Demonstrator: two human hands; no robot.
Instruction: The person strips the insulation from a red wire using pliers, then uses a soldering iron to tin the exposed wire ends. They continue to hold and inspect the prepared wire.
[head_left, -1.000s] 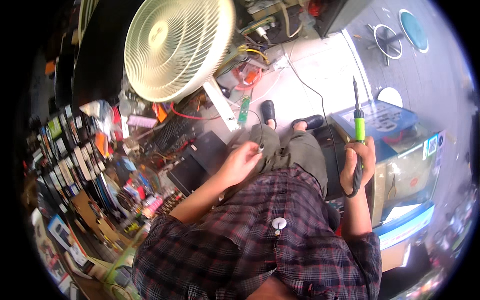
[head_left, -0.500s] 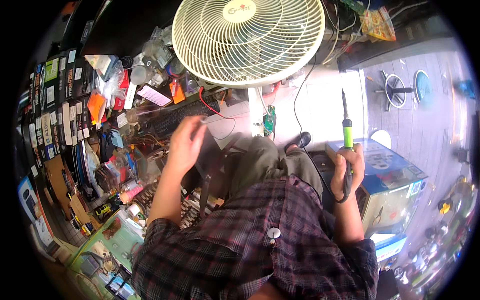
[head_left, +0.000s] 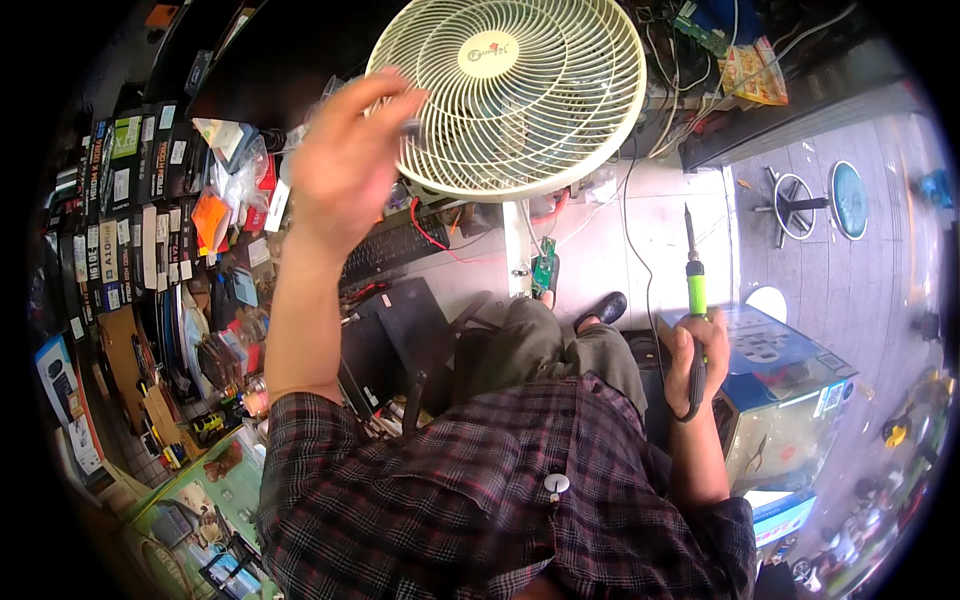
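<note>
Left hand (head_left: 345,165), raised since a second ago from the lap to the cream fan (head_left: 520,95) grille, is blurring so its grip is unclear, while right hand (head_left: 695,360) is still gripping the green-handled soldering iron (head_left: 694,300) upright beside the knee.

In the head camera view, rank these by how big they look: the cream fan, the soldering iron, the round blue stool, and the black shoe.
1. Cream fan, by far the largest.
2. Soldering iron, long but thin, held in the right hand.
3. Round blue stool.
4. Black shoe.
The stool and shoe look close in size, and the stool is farther away, so that order is unsure.
</note>
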